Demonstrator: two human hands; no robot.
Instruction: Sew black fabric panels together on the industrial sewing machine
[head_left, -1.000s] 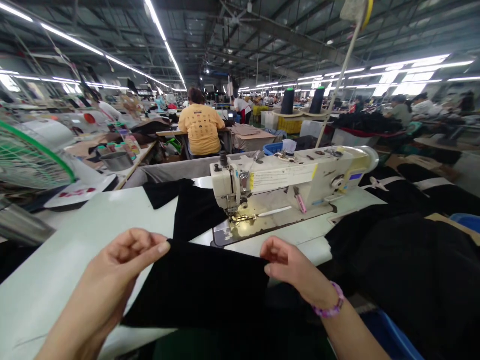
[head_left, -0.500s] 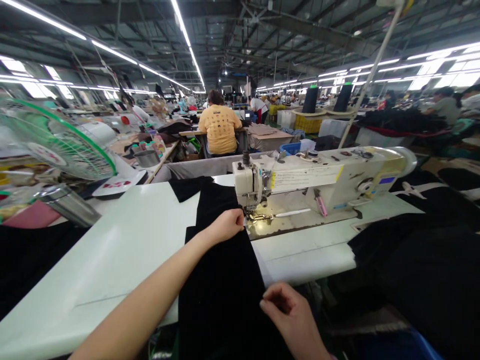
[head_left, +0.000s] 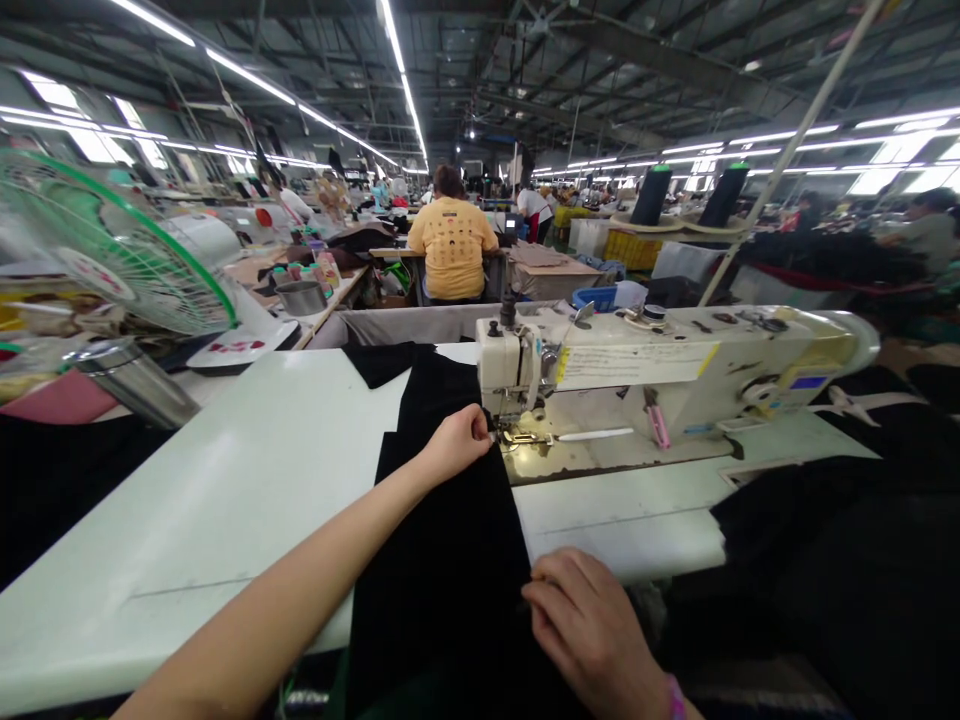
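Note:
A long piece of black fabric (head_left: 442, 540) lies on the white sewing table (head_left: 247, 480), running from the table's near edge up to the presser foot (head_left: 525, 436) of a cream sewing machine (head_left: 660, 372). My left hand (head_left: 457, 442) is closed, pinching the fabric's far end right beside the presser foot. Near the table's front edge my right hand (head_left: 589, 625) is curled shut on the fabric's right edge. More black fabric (head_left: 390, 362) lies behind the machine's needle end.
A green-rimmed fan (head_left: 112, 250) and a metal cylinder (head_left: 135, 385) stand at the left. Black cloth is heaped at the right (head_left: 832, 560) and far left (head_left: 52, 480). A person in a yellow shirt (head_left: 454, 245) sits ahead with their back turned. Two thread cones (head_left: 651, 195) stand behind the machine.
One second ago both hands held the fabric's edge up near me. My left hand then carried its end forward to the presser foot; the fabric now lies stretched along the table.

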